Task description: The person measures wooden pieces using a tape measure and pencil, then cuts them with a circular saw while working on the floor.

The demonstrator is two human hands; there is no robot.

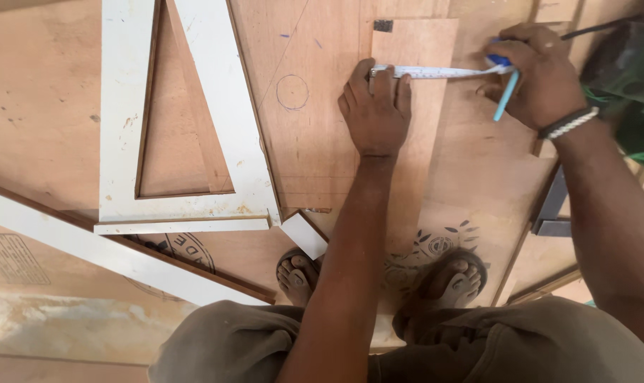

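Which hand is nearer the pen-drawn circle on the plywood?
Left. The left hand presses the tape measure's end onto the narrow board, just right of the circle. The right hand, holding the tape case and a blue pen, sits farther right.

A large plywood sheet [66, 99] carries everything. Under the left hand [376, 106] lies a narrow plywood strip [414, 142], with a white measuring tape [435, 71] stretched across its top end from that hand's fingertips to the right hand [542, 74]. Just beyond the left hand's thumb side a blue pen circle [292, 92] is drawn on the sheet. Farther that way lies a white triangular frame [187, 142], and a long white batten [116, 255] lies slantwise below it.
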